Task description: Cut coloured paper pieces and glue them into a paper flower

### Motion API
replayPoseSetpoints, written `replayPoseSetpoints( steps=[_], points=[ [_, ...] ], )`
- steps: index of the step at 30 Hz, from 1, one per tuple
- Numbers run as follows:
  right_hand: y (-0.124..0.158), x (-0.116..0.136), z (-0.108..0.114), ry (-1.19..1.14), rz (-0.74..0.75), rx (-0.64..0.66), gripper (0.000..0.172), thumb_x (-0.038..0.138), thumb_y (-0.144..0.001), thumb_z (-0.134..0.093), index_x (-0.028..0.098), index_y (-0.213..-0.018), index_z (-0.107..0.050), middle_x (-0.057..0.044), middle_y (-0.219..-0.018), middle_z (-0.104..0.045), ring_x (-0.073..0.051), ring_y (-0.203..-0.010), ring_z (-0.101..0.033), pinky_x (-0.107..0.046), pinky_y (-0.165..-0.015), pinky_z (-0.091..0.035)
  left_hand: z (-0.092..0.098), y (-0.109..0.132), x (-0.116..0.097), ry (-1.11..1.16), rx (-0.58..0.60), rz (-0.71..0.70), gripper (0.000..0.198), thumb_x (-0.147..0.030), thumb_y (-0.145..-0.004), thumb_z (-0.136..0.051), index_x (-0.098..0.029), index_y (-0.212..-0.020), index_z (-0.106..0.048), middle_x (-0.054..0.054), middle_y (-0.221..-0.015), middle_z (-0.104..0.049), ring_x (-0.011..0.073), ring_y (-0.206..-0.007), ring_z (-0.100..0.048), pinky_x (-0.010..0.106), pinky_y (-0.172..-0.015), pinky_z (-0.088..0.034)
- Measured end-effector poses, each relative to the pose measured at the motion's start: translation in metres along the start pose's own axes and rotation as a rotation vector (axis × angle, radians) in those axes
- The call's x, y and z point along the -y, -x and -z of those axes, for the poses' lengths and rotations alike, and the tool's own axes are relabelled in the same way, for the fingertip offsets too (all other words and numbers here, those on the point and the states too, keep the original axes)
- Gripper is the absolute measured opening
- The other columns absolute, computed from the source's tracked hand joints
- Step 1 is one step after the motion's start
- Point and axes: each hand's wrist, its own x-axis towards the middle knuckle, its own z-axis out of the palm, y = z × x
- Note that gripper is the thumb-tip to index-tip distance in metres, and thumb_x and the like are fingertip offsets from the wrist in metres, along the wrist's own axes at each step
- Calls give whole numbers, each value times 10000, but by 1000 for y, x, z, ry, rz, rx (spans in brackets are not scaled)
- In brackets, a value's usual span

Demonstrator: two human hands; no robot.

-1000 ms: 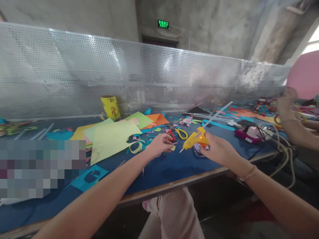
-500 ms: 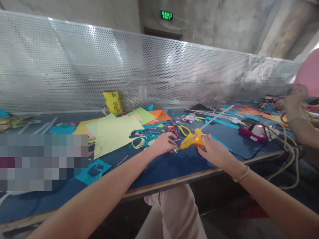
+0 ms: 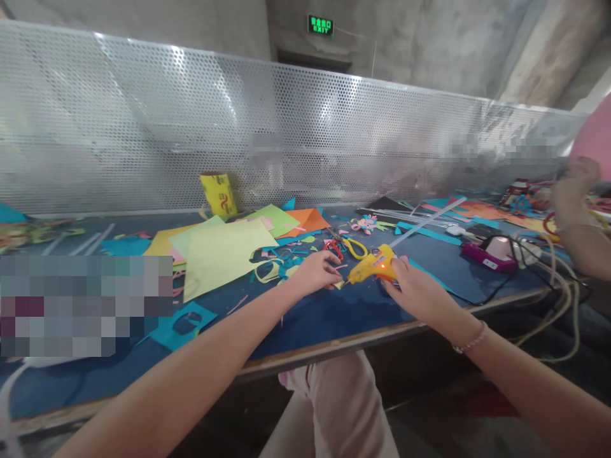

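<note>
My right hand [image 3: 414, 291] grips a yellow hot glue gun [image 3: 375, 265] with a clear glue stick [image 3: 424, 222] jutting out behind it. Its nozzle points left and down at a small yellowish paper piece [image 3: 339, 285] on the blue table [image 3: 315, 321]. My left hand [image 3: 315, 271] rests just left of the nozzle, fingers curled and pinching that small piece against the table.
Yellow, green and orange paper sheets [image 3: 224, 251] lie behind my left hand, with red and yellow scissors [image 3: 344, 247] and paper scraps. A pink device [image 3: 491, 252] with cables sits at right. Another person's hand [image 3: 573, 194] works at far right. A perforated metal screen [image 3: 238, 140] backs the table.
The glue gun's nozzle has come down and left, from hovering apart to meeting the small piece under my left fingers. My left hand stayed nearly still.
</note>
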Motion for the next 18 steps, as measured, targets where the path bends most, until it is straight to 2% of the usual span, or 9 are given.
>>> replayPoseSetpoints(
  steps=[10, 18],
  points=[
    [2, 0, 6, -14, -39, -16, 185, 305, -828, -375, 134, -860, -437, -94, -769, -565, -199, -667, -559, -265, -519, -309, -1, 4, -5, 55, -33, 10, 294, -50, -581, -628, -127, -839, -509, 20, -614, -622, 153, -603, -614, 306, -580, -520],
    [2, -4, 8, -21, -81, 4, 224, 324, -831, -373, 126, -912, -441, -116, -827, -561, -188, -653, -555, -254, -504, -308, -2, 6, -7, 63, -47, 15, 303, -61, -595, -639, -124, -860, -506, 8, -605, -604, 149, -581, -612, 330, -604, -525]
  ],
)
